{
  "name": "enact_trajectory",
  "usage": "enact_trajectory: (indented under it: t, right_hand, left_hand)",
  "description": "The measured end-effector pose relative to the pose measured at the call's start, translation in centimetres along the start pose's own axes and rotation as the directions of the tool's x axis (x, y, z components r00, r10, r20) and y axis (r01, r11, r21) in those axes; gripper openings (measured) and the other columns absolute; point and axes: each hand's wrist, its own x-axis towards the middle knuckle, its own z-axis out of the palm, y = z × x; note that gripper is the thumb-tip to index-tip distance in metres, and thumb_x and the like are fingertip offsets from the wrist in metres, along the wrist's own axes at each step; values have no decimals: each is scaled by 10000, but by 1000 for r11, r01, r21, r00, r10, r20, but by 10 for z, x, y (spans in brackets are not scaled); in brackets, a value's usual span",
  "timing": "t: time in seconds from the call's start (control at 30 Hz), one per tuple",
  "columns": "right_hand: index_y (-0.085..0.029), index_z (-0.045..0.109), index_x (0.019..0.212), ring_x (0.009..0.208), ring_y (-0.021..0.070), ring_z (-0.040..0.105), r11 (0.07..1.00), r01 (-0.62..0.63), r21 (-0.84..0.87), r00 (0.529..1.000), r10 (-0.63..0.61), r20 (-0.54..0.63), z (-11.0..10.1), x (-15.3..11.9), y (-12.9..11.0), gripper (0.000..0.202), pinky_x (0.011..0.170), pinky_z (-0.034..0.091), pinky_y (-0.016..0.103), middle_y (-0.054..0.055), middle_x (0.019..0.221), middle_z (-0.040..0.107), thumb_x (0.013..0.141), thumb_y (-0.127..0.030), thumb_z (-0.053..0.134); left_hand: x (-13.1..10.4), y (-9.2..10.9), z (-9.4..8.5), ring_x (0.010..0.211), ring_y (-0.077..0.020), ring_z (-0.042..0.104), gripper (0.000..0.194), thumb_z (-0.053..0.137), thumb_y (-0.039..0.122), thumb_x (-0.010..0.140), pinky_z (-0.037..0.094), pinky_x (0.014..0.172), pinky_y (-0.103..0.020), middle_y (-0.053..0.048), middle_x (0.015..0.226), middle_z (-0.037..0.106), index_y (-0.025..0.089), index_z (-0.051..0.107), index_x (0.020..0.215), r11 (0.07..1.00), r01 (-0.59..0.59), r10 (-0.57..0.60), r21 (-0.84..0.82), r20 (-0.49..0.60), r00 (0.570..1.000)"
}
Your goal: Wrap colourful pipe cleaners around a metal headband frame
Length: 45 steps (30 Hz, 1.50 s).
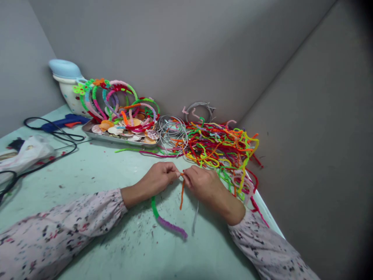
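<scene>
Hands (pixel 159 178) pinching orange pipe cleaner (pixel 182 194), part hidden, sleeves (pixel 84 217) cropped

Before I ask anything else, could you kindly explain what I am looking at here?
There is no machine: a person is working bare-handed, wearing patterned sleeves. The single picture comes from a camera worn on the head, looking forward and down. The left hand and right hand pinch an orange fuzzy strip, part of it hanging down. A green-and-purple strip shows below the left hand; whether it is held is hidden. On the pale green table are a metal tray with shells and colourful hoops, coils of wire, and, to the right, a tangled pile of fuzzy strips.
</scene>
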Motion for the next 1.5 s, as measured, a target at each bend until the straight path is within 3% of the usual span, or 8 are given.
enact_trajectory:
  t: [0.1,0.27,0.37,0.43,0.6,0.93,1.2,1.5]
  right_hand:
    - [-181,641,797,665,150,543,950,-77,303,997,72,27,-6,5,7,168,617,362,267,48,759,647,877,-248,510]
    - [-182,648,812,618,132,538,590,-334,735,935,303,182,-6,10,28,249,587,405,252,-1,686,609,882,-356,484]
    - [-196,649,989,703,145,591,440,-375,816,923,258,285,-2,9,33,255,647,449,269,20,827,658,815,-372,590]
    - [-197,649,1018,791,159,611,409,-350,843,936,195,293,-1,7,30,295,714,466,288,42,926,667,787,-380,631]
    - [-196,655,987,845,178,612,475,-251,843,961,226,159,2,7,17,288,766,477,316,52,951,669,768,-383,663]
    - [-221,674,928,741,172,592,805,-86,587,978,180,-104,6,5,10,159,687,456,300,41,838,667,849,-305,567]
    - [-190,658,976,808,183,593,959,105,264,990,-77,-114,0,1,17,201,731,428,299,78,885,672,892,-206,476]
    - [-183,652,897,726,167,534,965,262,17,964,-261,-56,-18,-3,15,280,645,359,283,69,762,611,940,-174,376]
  left_hand:
    - [1,1,-1,381,-64,374,203,560,356,756,272,373,-185,58,499,464,157,579,717,998,15,-15,-66,0,1000]
    - [5,2,-2,363,-60,360,199,582,355,753,273,362,-188,65,482,450,159,562,719,978,36,-37,-204,-3,999]
    - [5,4,-3,359,-60,358,193,587,343,753,258,359,-188,66,464,438,155,557,720,972,37,-43,-232,-22,999]
    - [4,6,-3,364,-57,363,188,592,332,750,255,364,-185,67,457,430,151,555,712,970,27,-36,-243,-34,999]
    - [4,7,-3,357,-54,370,185,596,326,742,258,358,-184,68,461,440,151,547,705,964,19,-30,-264,-37,999]
    - [5,3,-3,349,-52,375,198,609,342,731,266,347,-183,66,472,453,154,553,702,963,44,-50,-266,-13,999]
    - [6,2,-3,343,-49,373,218,628,356,717,262,337,-179,62,478,461,156,549,677,952,104,-94,-287,48,994]
    - [9,0,-6,314,-52,363,177,630,321,687,223,322,-183,62,457,462,157,564,700,936,200,-159,-291,157,975]
